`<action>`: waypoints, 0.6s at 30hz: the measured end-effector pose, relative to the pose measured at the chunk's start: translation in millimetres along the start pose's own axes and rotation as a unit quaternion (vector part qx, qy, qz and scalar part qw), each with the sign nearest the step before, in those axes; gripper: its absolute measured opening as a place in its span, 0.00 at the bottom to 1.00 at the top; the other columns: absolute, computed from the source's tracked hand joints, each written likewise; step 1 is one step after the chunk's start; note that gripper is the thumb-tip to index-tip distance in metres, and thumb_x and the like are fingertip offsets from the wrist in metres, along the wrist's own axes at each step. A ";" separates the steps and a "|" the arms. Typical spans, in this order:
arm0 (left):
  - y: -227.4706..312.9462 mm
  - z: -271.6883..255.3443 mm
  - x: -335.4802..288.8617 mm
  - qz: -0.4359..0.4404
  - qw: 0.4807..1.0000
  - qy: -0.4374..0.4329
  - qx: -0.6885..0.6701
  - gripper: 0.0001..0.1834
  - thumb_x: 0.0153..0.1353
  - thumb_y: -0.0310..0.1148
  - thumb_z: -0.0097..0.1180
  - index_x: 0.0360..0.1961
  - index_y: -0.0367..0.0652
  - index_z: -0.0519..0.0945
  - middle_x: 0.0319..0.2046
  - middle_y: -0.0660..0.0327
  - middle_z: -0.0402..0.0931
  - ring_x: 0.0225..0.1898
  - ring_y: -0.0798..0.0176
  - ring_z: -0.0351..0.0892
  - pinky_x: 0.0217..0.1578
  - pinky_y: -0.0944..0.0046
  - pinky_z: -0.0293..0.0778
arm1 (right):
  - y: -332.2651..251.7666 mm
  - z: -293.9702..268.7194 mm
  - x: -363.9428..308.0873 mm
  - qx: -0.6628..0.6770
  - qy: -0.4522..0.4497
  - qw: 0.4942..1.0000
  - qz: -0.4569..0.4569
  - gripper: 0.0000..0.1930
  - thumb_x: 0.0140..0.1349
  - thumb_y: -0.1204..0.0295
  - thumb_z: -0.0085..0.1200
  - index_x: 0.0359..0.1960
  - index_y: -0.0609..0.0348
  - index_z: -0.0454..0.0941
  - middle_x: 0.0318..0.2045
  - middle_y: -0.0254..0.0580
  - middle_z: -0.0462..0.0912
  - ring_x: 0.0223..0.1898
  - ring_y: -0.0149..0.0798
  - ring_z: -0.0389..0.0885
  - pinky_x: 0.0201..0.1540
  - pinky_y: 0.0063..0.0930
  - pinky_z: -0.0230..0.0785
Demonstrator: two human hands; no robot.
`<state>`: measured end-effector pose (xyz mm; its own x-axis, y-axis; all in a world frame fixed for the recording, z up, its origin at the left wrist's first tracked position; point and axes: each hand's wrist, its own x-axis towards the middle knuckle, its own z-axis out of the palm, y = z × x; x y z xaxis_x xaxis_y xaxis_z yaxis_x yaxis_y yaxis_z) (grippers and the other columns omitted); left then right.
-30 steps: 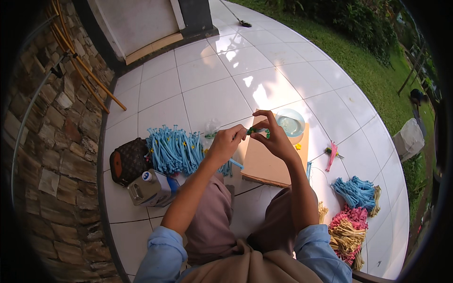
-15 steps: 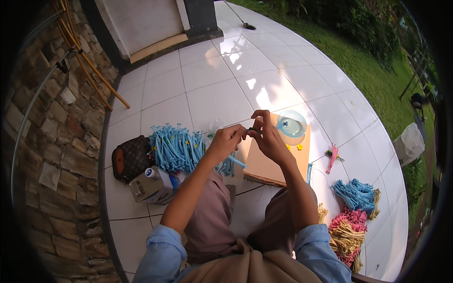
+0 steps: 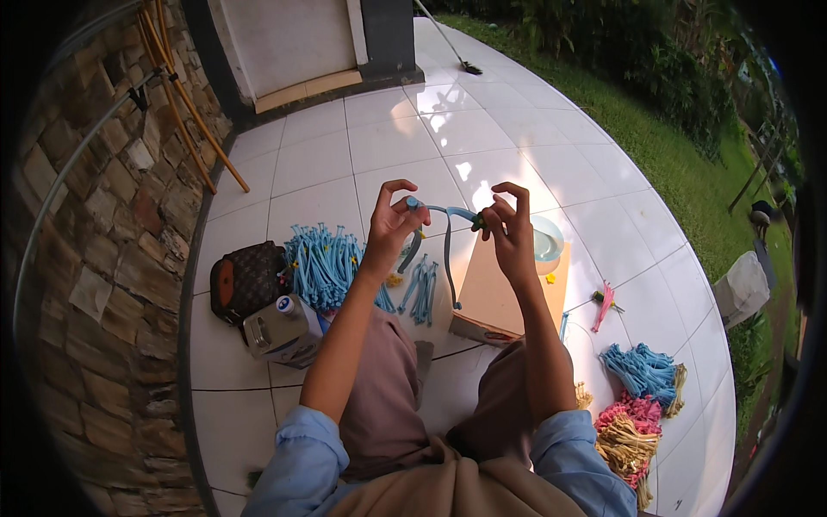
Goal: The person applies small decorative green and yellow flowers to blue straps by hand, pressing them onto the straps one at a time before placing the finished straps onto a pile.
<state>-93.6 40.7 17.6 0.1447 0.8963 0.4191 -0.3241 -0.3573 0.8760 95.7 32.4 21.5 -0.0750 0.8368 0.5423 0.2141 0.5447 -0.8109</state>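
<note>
Both of my hands are raised above the cardboard box, fingertips pinched. My left hand (image 3: 392,228) grips one round-tipped end of a soft light-blue strip (image 3: 450,209). My right hand (image 3: 510,231) holds the strip's other side, where a small dark-green piece sits at the fingertips. The strip stretches between the hands, with one length dangling toward the box. Just left of the box, a few loose blue strips (image 3: 419,291) lie on the tiles. A big pile of similar blue strips (image 3: 326,267), dotted with yellow, lies beyond my left forearm.
The cardboard box (image 3: 495,289) bears a pale round bowl (image 3: 546,245) and a small yellow piece (image 3: 550,278). At left stand a brown bag (image 3: 250,280) and a metal can (image 3: 280,332). Blue bundles (image 3: 642,372), pink and tan bundles (image 3: 626,439), and a pink piece (image 3: 606,306) lie right.
My hands have moved apart from close together, and the blue strip now spans the gap between them. The view has shifted slightly.
</note>
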 end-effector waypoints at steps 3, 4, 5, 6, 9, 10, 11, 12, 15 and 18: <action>4.5 -3.6 9.2 0.014 0.999 0.016 -0.036 0.18 0.59 0.32 0.52 0.48 0.46 0.61 0.24 0.67 0.67 0.36 0.69 0.71 0.44 0.68 0.65 | 1.8 4.5 -0.5 0.102 -0.051 0.993 0.029 0.14 0.63 0.75 0.40 0.50 0.58 0.55 0.28 0.43 0.79 0.28 0.33 0.77 0.43 0.27 0.65; 6.5 -3.0 12.4 0.019 0.997 0.018 -0.066 0.17 0.60 0.33 0.51 0.48 0.46 0.61 0.24 0.66 0.68 0.38 0.65 0.73 0.45 0.65 0.67 | 1.2 6.3 -0.5 0.168 -0.076 0.982 0.044 0.14 0.65 0.73 0.38 0.51 0.57 0.54 0.31 0.44 0.80 0.31 0.34 0.79 0.45 0.27 0.64; 9.4 -1.2 16.1 0.025 0.995 0.017 -0.098 0.16 0.61 0.34 0.50 0.48 0.47 0.61 0.23 0.66 0.68 0.40 0.61 0.75 0.45 0.63 0.69 | -0.7 3.8 0.6 0.149 -0.103 0.982 0.060 0.15 0.67 0.68 0.35 0.53 0.56 0.53 0.37 0.47 0.80 0.37 0.37 0.80 0.47 0.29 0.64; 12.5 -1.1 18.1 0.029 0.994 0.016 -0.100 0.16 0.61 0.34 0.50 0.48 0.47 0.61 0.23 0.66 0.68 0.40 0.61 0.75 0.45 0.63 0.69 | 4.3 2.9 -0.2 0.146 -0.103 0.982 0.057 0.15 0.67 0.68 0.35 0.53 0.56 0.53 0.37 0.47 0.80 0.37 0.37 0.80 0.47 0.29 0.64; 20.5 -10.3 27.1 0.014 0.998 0.043 -0.049 0.15 0.62 0.36 0.48 0.47 0.47 0.61 0.24 0.66 0.67 0.37 0.55 0.79 0.39 0.61 0.76 | 15.8 8.1 -0.4 0.112 -0.111 0.977 0.144 0.24 0.66 0.55 0.33 0.57 0.57 0.49 0.48 0.52 0.73 0.49 0.41 0.74 0.55 0.34 0.57; 22.9 -16.0 32.1 0.020 0.998 0.045 -0.047 0.15 0.62 0.36 0.48 0.47 0.47 0.61 0.24 0.66 0.67 0.37 0.55 0.79 0.39 0.61 0.76 | 16.3 12.8 4.6 0.112 -0.114 0.977 0.139 0.24 0.66 0.55 0.33 0.57 0.57 0.49 0.48 0.52 0.73 0.49 0.41 0.74 0.55 0.34 0.57; 20.1 -21.7 33.7 0.005 0.999 0.045 -0.026 0.15 0.62 0.35 0.47 0.47 0.46 0.61 0.25 0.65 0.67 0.37 0.56 0.79 0.38 0.63 0.76 | 16.5 19.6 6.2 0.157 -0.115 0.970 0.142 0.27 0.66 0.53 0.34 0.58 0.57 0.48 0.51 0.52 0.71 0.53 0.42 0.70 0.58 0.35 0.53; 17.0 -28.2 36.2 -0.010 0.999 0.045 -0.005 0.14 0.62 0.35 0.47 0.46 0.45 0.62 0.25 0.65 0.68 0.36 0.58 0.80 0.37 0.65 0.76 | 16.9 28.3 9.6 0.203 -0.116 0.961 0.145 0.29 0.65 0.51 0.34 0.59 0.57 0.47 0.53 0.52 0.68 0.56 0.42 0.66 0.61 0.36 0.49; 2.9 -49.7 43.6 -0.041 0.996 0.077 -0.017 0.14 0.62 0.34 0.48 0.46 0.43 0.63 0.34 0.60 0.67 0.37 0.59 0.79 0.35 0.67 0.77 | 21.3 72.1 20.0 0.171 -0.215 0.939 0.209 0.32 0.63 0.50 0.39 0.60 0.57 0.47 0.54 0.55 0.67 0.58 0.42 0.63 0.60 0.36 0.48; -27.8 -80.3 45.3 -0.077 0.989 0.123 -0.039 0.15 0.61 0.34 0.50 0.46 0.43 0.64 0.38 0.58 0.65 0.38 0.61 0.78 0.35 0.67 0.77 | 37.2 129.7 19.1 0.201 -0.264 0.907 0.261 0.31 0.60 0.61 0.49 0.59 0.58 0.49 0.45 0.53 0.75 0.49 0.39 0.73 0.55 0.33 0.55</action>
<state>-153.0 112.3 -7.0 -0.0313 0.9785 0.2037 -0.3892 -0.1997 0.8992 -24.0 75.7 -26.8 -0.5437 0.8387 -0.0324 -0.0106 -0.0455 -0.9989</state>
